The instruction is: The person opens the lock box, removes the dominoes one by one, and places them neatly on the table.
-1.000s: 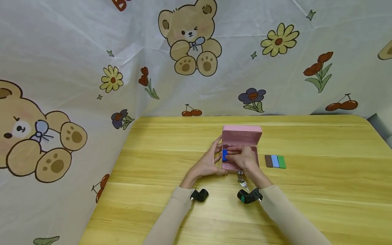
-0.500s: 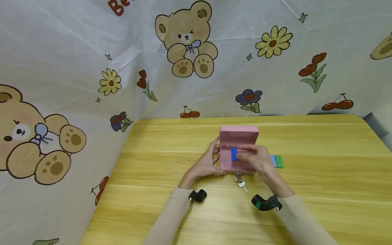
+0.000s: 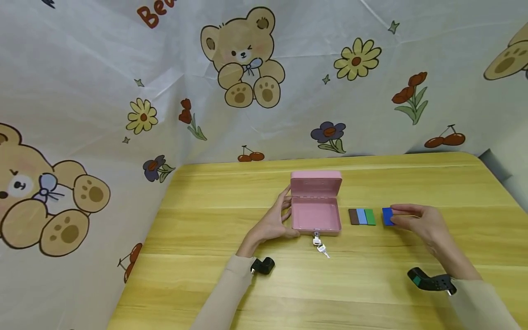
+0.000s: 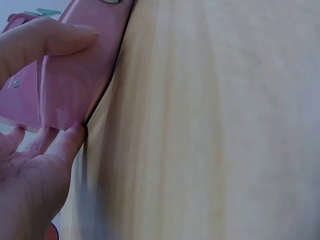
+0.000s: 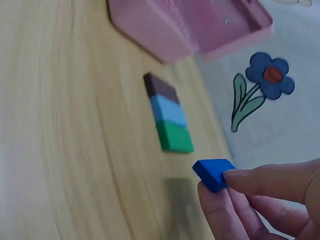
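A pink metal cash box [image 3: 315, 215] stands with its lid raised, and its inside is bare. My left hand [image 3: 270, 223] holds the box's left side, the thumb on the front wall and the fingers along the side wall, as the left wrist view shows. Out to the right, my right hand [image 3: 422, 224] pinches a dark blue rectangular block [image 5: 215, 172] between thumb and fingers, above the table. To the left of that block lie a brown block [image 3: 354, 217], a light blue block [image 3: 361, 216] and a green block [image 3: 370, 217], side by side in a row.
Two small keys [image 3: 322, 250] hang from the lock at the box's front and lie on the wooden table [image 3: 231, 192]. A white cloth [image 3: 305, 114] printed with bears and flowers hangs behind the table and at its left.
My right hand has lifted the dark blue block out of the pink cash box and carried it right, past the row of blocks. My left hand stays on the box.
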The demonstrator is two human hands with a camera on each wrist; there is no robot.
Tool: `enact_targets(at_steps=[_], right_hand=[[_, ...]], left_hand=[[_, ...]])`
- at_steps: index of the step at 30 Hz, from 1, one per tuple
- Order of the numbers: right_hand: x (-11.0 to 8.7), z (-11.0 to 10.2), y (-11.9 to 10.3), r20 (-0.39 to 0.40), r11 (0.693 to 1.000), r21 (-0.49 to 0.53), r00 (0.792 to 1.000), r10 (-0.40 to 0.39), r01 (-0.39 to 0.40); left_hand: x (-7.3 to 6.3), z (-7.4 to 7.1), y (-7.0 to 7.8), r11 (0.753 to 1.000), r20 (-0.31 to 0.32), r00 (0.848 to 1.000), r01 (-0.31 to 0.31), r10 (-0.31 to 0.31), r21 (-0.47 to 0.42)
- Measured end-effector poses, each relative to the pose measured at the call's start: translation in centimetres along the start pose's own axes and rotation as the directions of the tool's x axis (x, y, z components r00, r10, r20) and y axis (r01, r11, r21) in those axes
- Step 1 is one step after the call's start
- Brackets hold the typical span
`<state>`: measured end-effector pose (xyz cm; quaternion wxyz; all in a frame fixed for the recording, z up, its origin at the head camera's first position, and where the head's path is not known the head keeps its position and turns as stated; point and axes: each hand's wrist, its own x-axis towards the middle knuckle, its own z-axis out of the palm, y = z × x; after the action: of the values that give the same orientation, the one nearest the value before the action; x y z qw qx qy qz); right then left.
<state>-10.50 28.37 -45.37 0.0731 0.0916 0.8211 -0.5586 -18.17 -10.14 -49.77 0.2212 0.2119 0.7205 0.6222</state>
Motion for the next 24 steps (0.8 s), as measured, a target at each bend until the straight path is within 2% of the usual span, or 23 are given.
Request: enact_targets(at_steps=[3, 5, 9, 16, 24], right_hand=[[0.7, -0.2, 0.2, -0.002, 0.991, -0.132, 1.000, 0.015, -0.016], [1.2, -0.2, 0.2, 0.001, 0.983, -0.181, 1.000, 0.031, -0.030], [1.7, 0.0, -0.1, 0.017, 0.977, -0.207, 0.998, 0.065, -0.060], [2.0, 0.4, -0.5, 0.027, 0.959, -0.275, 0.997, 0.076, -0.066], [2.2, 0.9, -1.0, 0.049, 0.952, -0.301, 0.996, 0.079, -0.060]], left_hand=[[0.0, 0.1, 0.0, 1.000, 0.001, 1.000, -0.003, 0.003, -0.001], [0.0, 0.2, 0.0, 1.000, 0.004, 1.000, -0.004, 0.004, -0.001], [0.2, 0.4, 0.2, 1.000, 0.002, 1.000, 0.006, -0.006, 0.006], [0.2, 0.3, 0.2, 1.000, -0.005, 1.000, -0.007, 0.007, -0.006], [0.0, 0.0, 0.1, 1.000, -0.006, 1.000, -0.008, 0.008, -0.007]])
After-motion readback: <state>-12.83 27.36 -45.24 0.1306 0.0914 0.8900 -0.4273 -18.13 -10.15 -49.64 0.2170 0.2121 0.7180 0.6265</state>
